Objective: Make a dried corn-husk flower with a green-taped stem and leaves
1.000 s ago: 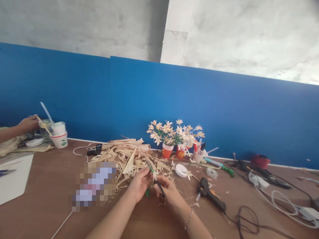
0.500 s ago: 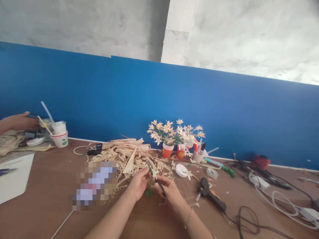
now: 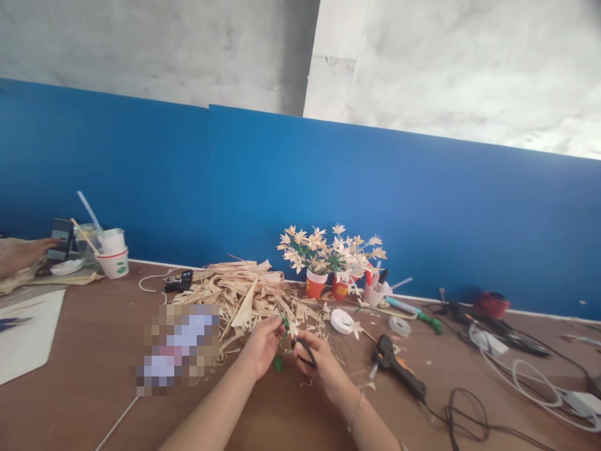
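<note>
Head view is showing your left hand (image 3: 263, 346) pinching the top of a thin green stem (image 3: 283, 338), fingers closed on it, while your right hand (image 3: 319, 363) is gripping small black-handled scissors (image 3: 304, 351) just beside it. You are holding the stem low over the brown table (image 3: 84, 376), in front of the heap of pale dried husk strips (image 3: 244, 294); its long axis is running roughly upright, slightly tilted, with a green leaf hanging at the lower end and the upper end pointing toward the heap. Whether the blades are touching the stem is too small to tell.

Compared with a second ago, your hands are staying in almost the same spot, and the scissor loop is now showing more clearly over your right fingers. At far left, a co-worker's hand (image 3: 21, 255) is lying lower and further out of frame than before.

Further out, a glue gun (image 3: 397, 366) is lying to your right, cups of finished pale flowers (image 3: 328, 250) are standing against the blue partition (image 3: 422, 207), and cables (image 3: 516, 369) are trailing across the right side beneath a grey wall (image 3: 446, 69).
</note>
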Available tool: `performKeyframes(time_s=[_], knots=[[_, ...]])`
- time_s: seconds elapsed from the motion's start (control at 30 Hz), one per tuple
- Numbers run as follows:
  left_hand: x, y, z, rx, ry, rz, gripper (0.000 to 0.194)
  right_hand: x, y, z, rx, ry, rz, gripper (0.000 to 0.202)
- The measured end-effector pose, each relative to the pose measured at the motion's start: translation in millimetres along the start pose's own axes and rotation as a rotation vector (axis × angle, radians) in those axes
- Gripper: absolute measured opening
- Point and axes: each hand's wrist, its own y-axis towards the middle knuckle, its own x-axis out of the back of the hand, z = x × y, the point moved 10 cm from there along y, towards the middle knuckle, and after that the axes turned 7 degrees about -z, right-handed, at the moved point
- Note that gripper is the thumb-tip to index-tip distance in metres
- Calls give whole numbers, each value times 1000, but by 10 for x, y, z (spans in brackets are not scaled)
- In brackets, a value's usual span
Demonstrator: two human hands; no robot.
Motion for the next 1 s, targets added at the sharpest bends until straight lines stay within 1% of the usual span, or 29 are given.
performKeyframes(time_s=[0.13,0.27,0.53,0.77,0.87,1.0], knots=[[34,9,-40,-15,-25,-36,9,-1,21,-37,1,12,3,42],[10,-6,-68,-22,-13,-27,11,18,58,-39,33,11,-3,42],[-8,-36,-108,-45,25,-40,13,87,63,-14,8,-19,-78,47],[-46,-44,-147,-65,77,-9,14,95,52,13,-4,-44,-92,46],[-60,-44,-143,-66,96,10,14,69,39,13,-5,-28,-76,45],[-123,-70,-133,-60,138,59,14,43,47,0,8,-9,-50,44]])
